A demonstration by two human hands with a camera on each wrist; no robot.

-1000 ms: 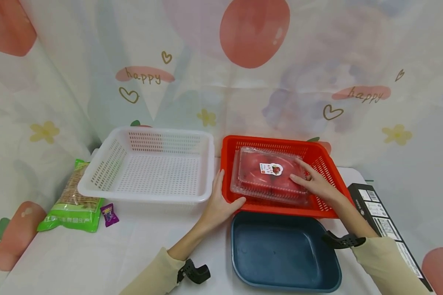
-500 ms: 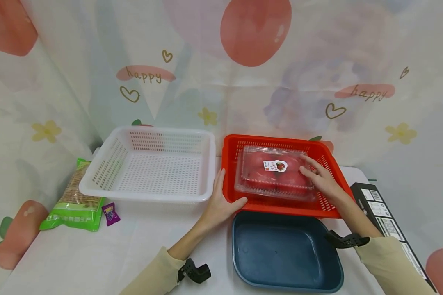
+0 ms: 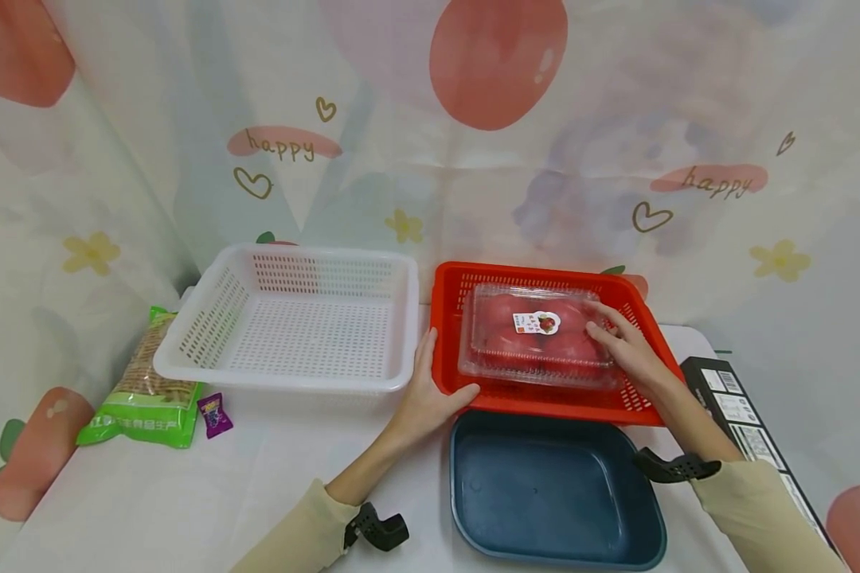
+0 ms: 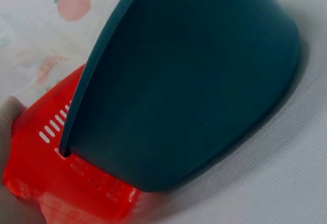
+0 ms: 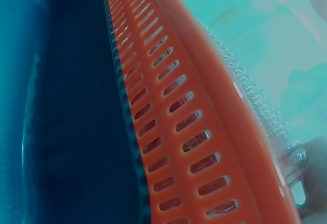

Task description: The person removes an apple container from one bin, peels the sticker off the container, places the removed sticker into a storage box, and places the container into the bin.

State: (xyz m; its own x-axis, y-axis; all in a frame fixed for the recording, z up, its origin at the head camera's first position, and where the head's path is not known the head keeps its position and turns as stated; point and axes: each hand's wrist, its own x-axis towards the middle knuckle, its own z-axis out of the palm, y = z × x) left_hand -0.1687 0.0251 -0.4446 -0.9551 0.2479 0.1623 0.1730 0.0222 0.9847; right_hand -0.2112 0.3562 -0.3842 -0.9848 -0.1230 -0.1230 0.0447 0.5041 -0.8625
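Note:
A clear plastic fruit box with round red fruit inside and a white label on its lid lies in the red basket. My right hand holds its right end, thumb on the lid and fingers at the edge. In the right wrist view, the fruit box shows above the rim of the red basket. My left hand rests against the basket's front left corner, fingers straight along the left side and thumb spread along the front. Part of that hand appears at the basket's rim in the left wrist view.
A blue tub stands right in front of the red basket. To the left is a white basket, beside a green-ended food bag and a small purple packet. A long black box lies at the right.
The fruit box has shifted a little to the right within the red basket, with my right hand at its end. My left hand stays at the basket corner.

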